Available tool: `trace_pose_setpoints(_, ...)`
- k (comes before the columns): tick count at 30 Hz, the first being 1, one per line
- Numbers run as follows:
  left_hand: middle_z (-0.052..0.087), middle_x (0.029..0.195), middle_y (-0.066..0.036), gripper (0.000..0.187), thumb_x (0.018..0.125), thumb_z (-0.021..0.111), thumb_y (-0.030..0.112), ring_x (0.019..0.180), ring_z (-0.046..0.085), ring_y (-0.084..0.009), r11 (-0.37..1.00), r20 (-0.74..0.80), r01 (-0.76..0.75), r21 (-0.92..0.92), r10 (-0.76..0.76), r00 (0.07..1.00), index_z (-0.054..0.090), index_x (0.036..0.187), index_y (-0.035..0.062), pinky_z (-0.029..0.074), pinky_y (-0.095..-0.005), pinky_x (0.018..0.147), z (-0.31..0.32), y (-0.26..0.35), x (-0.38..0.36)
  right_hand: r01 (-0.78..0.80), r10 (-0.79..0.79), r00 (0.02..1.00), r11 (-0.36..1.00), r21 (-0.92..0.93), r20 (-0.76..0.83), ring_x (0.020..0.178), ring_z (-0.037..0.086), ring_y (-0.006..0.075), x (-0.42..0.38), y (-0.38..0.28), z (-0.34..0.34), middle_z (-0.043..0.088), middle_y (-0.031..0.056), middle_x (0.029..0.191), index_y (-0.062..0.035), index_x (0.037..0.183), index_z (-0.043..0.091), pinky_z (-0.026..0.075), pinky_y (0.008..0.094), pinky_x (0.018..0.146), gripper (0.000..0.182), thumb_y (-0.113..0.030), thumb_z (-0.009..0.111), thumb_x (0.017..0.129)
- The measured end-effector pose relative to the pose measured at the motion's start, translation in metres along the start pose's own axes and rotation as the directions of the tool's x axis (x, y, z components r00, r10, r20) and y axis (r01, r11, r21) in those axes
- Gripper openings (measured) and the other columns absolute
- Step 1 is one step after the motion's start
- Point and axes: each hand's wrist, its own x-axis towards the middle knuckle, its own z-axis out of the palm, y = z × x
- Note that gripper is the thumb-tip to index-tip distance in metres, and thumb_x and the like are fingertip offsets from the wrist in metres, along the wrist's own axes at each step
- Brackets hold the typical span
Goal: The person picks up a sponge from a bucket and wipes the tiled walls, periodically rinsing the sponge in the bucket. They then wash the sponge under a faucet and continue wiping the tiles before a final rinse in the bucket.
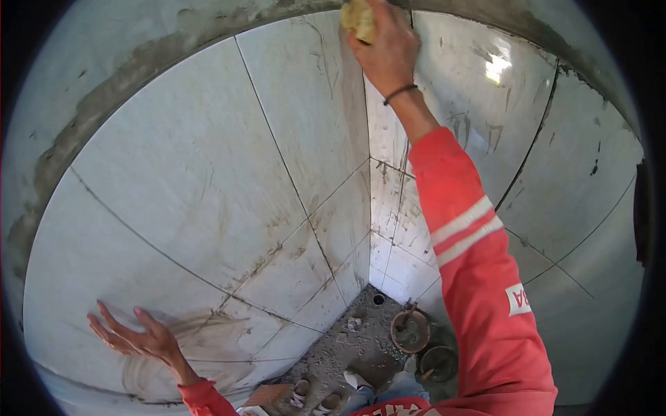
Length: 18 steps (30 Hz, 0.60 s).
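Observation:
My right hand (390,52) is raised to the top of the tiled corner, its fingers closed around a yellow sponge (359,21). The sponge is at the upper edge of the left wall's tiles, beside the corner line. Down at the lower left, my left hand (142,338) has its fingers spread and holds nothing, close to the white wall tiles (180,173). Brown smears (187,347) mark the tile around that hand. Grey streaks and dirty joints run over the tiles on the right wall (479,97).
On the rough floor (322,353) are a bowl of grey mix (411,331), a second dark bucket (439,362) and a drain hole (378,299). A pair of shoes (312,399) and an orange brick (267,395) lie near my feet. Bare grey plaster (90,125) borders the tiles above.

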Motion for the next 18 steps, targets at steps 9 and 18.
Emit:
trace_pose_setpoints(9,0.036,0.167,-0.016,0.069,0.110,0.032,0.060,0.154,0.032,-0.0382,0.959,-0.035,-0.232,0.164,0.241,0.970,0.050,0.157,0.0142,0.030,-0.0572,0.120,0.031,-0.045,-0.029,-0.037,0.051,0.997,0.971,-0.236,0.053,0.126,0.052,0.0414,-0.254,0.035,0.046,0.055,0.0198,0.138,-0.0154,0.148,0.055,0.041,0.0556,0.104,0.083,-0.004,0.080,0.071)
trace_pose_setpoints(18,0.037,0.166,-0.015,0.067,0.109,0.034,0.062,0.152,0.035,-0.0348,0.963,-0.112,-0.225,0.148,0.242,0.964,0.053,0.155,0.0163,0.031,-0.0545,0.120,0.036,-0.044,-0.028,-0.449,0.514,0.788,0.857,-0.255,0.340,0.125,0.055,0.0456,-0.446,0.007,-0.011,0.055,0.0235,0.136,-0.0090,0.151,0.047,0.045,0.0502,0.108,0.076,0.003,0.073,0.080)
